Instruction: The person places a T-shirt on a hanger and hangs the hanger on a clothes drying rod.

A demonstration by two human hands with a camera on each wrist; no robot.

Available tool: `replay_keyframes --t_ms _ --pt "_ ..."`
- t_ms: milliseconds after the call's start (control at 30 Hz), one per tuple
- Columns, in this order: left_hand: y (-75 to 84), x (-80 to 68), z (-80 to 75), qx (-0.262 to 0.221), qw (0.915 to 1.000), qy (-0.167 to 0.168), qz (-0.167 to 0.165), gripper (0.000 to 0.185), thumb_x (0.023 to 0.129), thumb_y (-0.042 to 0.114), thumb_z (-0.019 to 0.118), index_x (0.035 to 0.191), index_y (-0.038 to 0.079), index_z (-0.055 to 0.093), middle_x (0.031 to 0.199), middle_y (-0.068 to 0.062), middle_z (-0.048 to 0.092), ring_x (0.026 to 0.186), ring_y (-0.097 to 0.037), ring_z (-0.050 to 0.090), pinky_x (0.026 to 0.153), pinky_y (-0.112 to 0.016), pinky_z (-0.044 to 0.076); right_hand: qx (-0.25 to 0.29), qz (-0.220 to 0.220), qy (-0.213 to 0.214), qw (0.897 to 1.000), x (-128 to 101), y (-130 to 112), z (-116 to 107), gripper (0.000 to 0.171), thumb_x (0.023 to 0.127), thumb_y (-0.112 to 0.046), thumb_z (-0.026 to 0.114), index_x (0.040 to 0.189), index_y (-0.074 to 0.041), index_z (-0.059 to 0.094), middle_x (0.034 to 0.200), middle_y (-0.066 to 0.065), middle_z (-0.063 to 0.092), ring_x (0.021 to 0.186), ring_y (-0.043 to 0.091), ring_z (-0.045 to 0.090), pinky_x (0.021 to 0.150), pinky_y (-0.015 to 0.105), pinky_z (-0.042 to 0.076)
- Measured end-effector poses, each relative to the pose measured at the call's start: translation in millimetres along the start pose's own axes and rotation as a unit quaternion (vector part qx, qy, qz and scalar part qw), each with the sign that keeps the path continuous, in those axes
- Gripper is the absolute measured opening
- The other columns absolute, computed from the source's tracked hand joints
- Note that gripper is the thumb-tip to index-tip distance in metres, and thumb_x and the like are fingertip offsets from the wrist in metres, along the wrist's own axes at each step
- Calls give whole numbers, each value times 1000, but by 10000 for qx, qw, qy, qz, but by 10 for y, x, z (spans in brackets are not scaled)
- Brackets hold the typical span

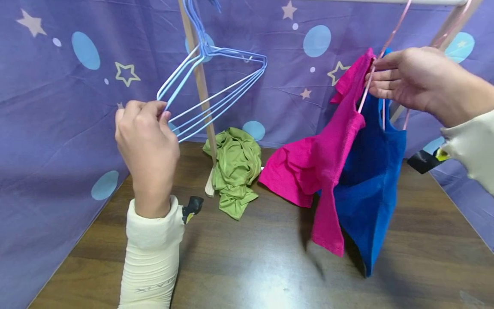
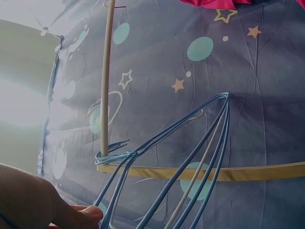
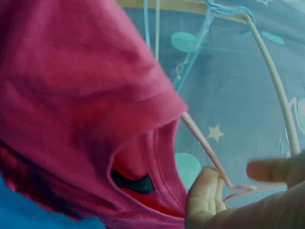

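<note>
At the left, my left hand (image 1: 146,137) pinches the lower left corner of a light blue wire hanger in a bunch of blue hangers (image 1: 203,48). In the left wrist view, thumb and finger meet at the wires. My right hand (image 1: 428,81) has its fingers extended, touching a pink hanger (image 1: 394,32) near its neck; thumb and fingers look apart in the right wrist view. From that hanger hangs a magenta shirt (image 1: 328,146), its neckline and dark label (image 3: 133,182) facing the right wrist camera. Behind it hangs a blue garment (image 1: 366,189).
A crumpled green cloth (image 1: 237,163) lies on the brown wooden table (image 1: 239,257), by the foot of a wooden rack post (image 1: 201,88). A white bar (image 1: 370,1) crosses the top. Purple star-patterned fabric (image 1: 146,25) encloses the back and sides.
</note>
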State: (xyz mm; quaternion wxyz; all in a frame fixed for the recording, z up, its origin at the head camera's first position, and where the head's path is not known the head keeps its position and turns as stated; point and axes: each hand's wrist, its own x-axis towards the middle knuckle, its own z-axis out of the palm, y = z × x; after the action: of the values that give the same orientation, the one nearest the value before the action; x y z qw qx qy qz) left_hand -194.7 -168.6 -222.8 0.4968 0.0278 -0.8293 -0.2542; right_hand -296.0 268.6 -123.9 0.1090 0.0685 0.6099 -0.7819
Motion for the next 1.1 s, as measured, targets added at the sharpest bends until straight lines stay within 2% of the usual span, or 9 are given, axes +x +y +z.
replay_keyframes --t_ms 100,267,367,433,533,633,733,933,1100 --pt "4 5 0 33 10000 1 29 19 96 5 67 109 -4 76 104 -25 69 95 -49 55 96 -55 44 -1210 -462 210 9914 -100 76 68 10 101 -14 62 102 -7 69 90 7 68 76 19 68 70 29 61" --pt "-8 3 -5 118 9999 3 59 19 97 6 66 110 -4 76 104 -26 69 95 -49 56 88 -56 44 -2600 -966 723 9580 -161 130 110 11 101 -14 62 95 -6 67 80 3 65 67 14 65 64 25 60" --pt "-7 4 -4 126 9999 0 80 19 97 6 66 110 -4 76 104 -26 69 94 -49 56 88 -55 44 -3455 -1231 1041 9245 -201 137 109 16 103 -15 57 107 -1 63 74 -1 65 63 10 66 61 24 59" --pt "-3 6 -5 121 9999 0 83 19 98 6 66 110 -4 76 104 -26 69 94 -49 55 88 -55 44 -4195 -1384 1341 8871 -242 146 123 28 104 -19 55 119 4 61 68 -7 65 60 5 66 57 22 58" --pt "0 6 -13 92 9999 0 51 19 97 6 66 110 -4 76 104 -26 69 94 -49 55 88 -55 44 -5319 -1664 1724 8122 -317 162 160 41 103 -23 53 126 10 63 57 -14 62 55 2 61 48 25 52" --pt "2 5 -20 84 10000 -10 28 19 97 5 66 109 -4 76 104 -26 69 94 -48 55 88 -55 44 -6113 -2079 2001 7369 -371 165 187 33 96 -18 51 94 4 75 48 -13 55 49 8 52 40 32 41" --pt "3 5 -22 127 9999 -15 43 19 97 6 66 110 -4 76 104 -26 69 94 -49 55 88 -55 44 -6511 -2338 2101 6909 -398 154 195 30 88 -10 47 61 -4 60 46 -3 48 48 18 44 38 34 35" --pt "-2 7 -25 167 9998 -11 63 19 97 6 66 109 -5 76 104 -26 69 94 -49 56 88 -55 44 -7015 -2283 1983 6453 -418 82 133 22 75 -3 45 55 -10 45 48 4 40 47 20 37 41 35 33" --pt "-9 14 -34 164 9998 13 58 19 97 6 66 109 -5 76 103 -26 69 94 -49 55 87 -55 44 -7241 -2127 1964 6259 -422 48 108 26 77 -5 48 52 -8 46 49 7 45 55 28 42 54 44 34"
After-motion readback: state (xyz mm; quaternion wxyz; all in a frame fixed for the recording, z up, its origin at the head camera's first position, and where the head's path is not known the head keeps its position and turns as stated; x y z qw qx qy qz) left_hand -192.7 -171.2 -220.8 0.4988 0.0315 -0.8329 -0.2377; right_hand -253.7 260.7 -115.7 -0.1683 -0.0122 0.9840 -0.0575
